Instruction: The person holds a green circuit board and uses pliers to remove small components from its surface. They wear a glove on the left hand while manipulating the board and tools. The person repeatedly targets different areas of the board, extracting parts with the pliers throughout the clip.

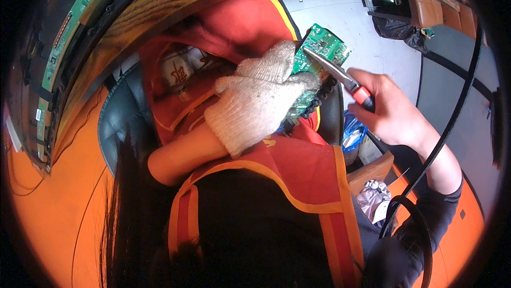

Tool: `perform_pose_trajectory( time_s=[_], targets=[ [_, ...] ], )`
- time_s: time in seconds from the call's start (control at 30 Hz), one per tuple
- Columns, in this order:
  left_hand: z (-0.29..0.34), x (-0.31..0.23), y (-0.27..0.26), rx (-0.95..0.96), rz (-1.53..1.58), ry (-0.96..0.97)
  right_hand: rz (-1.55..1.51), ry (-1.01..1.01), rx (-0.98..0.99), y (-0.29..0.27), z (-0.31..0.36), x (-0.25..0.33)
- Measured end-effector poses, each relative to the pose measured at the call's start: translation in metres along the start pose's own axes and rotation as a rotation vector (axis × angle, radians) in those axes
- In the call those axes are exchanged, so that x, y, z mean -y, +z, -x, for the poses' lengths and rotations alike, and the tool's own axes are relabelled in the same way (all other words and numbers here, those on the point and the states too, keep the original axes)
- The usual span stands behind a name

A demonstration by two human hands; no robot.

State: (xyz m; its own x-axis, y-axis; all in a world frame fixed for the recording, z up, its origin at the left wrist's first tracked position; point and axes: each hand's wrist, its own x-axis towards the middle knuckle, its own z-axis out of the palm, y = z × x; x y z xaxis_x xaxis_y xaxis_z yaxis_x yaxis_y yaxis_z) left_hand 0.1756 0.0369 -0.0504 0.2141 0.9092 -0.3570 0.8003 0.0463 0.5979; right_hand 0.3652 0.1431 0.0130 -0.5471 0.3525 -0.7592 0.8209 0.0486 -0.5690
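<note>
My left hand (261,99), in a soiled white knit glove, is closed around a green circuit board (323,40) above my lap. Small components dot the board, and a dark ribbed edge runs along its lower right side. Part of the board is hidden behind the gloved fingers. My bare right hand (391,108) grips pliers (336,69) with red and black handles. Their metal jaws lie over the upper part of the board; whether they pinch anything there is too small to tell. A red apron (287,168) with orange trim covers my body and lap.
A wooden tabletop edge (175,2) curves overhead. At the left is a long green board strip (80,17) in a dark frame. A black cable (452,115) crosses near my right forearm. A blue plastic bag (353,131) and a wooden box (375,172) are low at the right.
</note>
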Motion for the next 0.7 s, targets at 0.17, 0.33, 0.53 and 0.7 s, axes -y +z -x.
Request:
perform_pose_trajectory(
  time_s=[0.17,0.33,0.53,0.7],
  targets=[
    [-0.007,0.015,0.011,-0.088,0.593,-0.177,-0.822,0.04,0.123,0.014,0.007,-0.007],
    [-0.012,0.03,0.02,-0.112,1.139,-0.193,-0.901,-0.075,-0.004,0.038,0.026,-0.02],
    [-0.012,0.024,0.016,0.01,1.46,-0.291,-0.871,-0.011,-0.273,0.038,0.049,-0.028],
    [-0.009,0.02,0.011,0.113,1.66,-0.282,-0.685,0.112,-0.547,0.031,0.042,-0.048]
  ],
)
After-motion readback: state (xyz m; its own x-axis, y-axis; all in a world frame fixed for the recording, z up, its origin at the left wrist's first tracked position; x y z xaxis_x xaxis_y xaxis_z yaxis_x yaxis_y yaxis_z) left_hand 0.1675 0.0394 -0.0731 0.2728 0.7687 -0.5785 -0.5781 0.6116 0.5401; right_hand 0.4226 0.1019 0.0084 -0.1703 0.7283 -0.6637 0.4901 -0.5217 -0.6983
